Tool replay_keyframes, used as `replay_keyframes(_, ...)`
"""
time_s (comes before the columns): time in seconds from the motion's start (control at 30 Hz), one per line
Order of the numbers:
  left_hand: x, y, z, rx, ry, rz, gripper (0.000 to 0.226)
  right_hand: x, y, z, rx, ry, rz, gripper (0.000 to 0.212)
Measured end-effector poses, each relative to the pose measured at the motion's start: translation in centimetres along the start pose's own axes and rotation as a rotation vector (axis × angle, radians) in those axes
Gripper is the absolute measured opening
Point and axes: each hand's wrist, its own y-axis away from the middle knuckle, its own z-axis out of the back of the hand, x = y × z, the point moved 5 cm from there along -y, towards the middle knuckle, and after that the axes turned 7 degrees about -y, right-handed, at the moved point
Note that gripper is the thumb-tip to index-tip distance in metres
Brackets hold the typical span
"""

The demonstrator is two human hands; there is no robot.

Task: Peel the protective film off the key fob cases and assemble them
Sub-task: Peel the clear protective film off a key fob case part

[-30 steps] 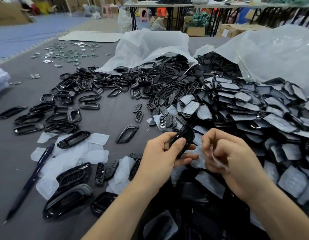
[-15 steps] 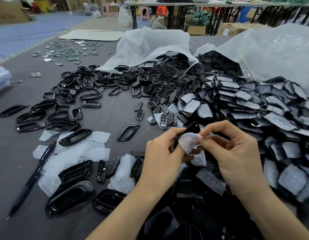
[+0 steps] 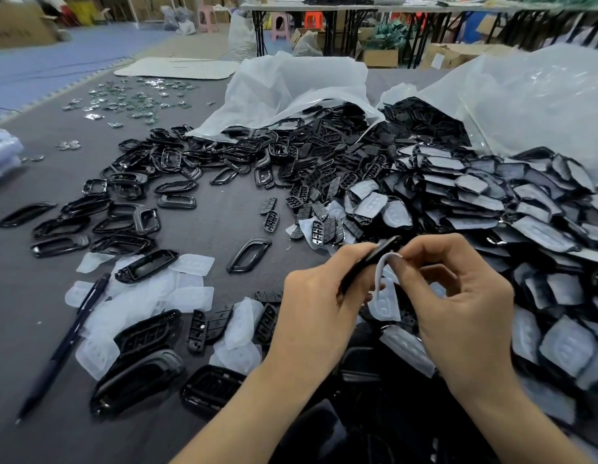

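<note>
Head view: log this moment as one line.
left hand: grips black plastic key fob case | right hand: pinches translucent white protective film | film: curling away from case

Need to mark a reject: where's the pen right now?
In the head view, the pen lies at the lower left on the grey mat, its upper end among the peeled films.

Blue floor (image 3: 73, 61), far tables (image 3: 324, 6), cardboard boxes (image 3: 381, 56).

No legible text or labels anywhere
</note>
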Motion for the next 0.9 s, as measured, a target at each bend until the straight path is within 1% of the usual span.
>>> replay_keyframes(0.13, -0.4, -0.1, 0.1, 0.026, -0.065, -0.064, 0.026, -0.2, 0.0, 0.0, -0.008, -0.022, -0.031, 0.018)
replay_keyframes(0.23, -0.6, -0.2, 0.2, 0.046, -0.074, -0.074, 0.027, -0.4, 0.0, 0.1, -0.001, -0.028, -0.053, 0.017)
replay_keyframes(0.37, -0.7, -0.2, 0.4, 0.050, -0.102, -0.089, 0.027, -0.4, -0.2, 0.1, 0.027, -0.029, -0.069, 0.023)
replay_keyframes(0.47, -0.7, -0.2, 0.4, 0.054, -0.096, -0.092, 0.027, -0.5, -0.2, 0.1, 0.034, -0.028, -0.090, 0.020)
replay_keyframes(0.67, -0.4, -0.3, 0.2, 0.079, -0.080, -0.090, 0.023, -1.1, -0.4, 0.2, 0.026, -0.061, -0.173, 0.020)
replay_keyframes(0.73, -0.1, -0.4, 0.2, 0.122, -0.052, -0.073, 0.023, -1.3, -0.6, 0.3, 0.037, -0.098, -0.214, 0.021)
replay_keyframes(0.8, 0.3, -0.5, 0.2, 0.181, -0.006, -0.029, 0.022, -1.5, -0.9, 0.2, 0.091, -0.162, -0.259, 0.024)
replay_keyframes(0.9, 0.8, -0.4, -0.2, 0.290, 0.201, 0.138, 0.021, -1.7, -1.1, -0.2, 0.216, -0.268, -0.336, 0.025)
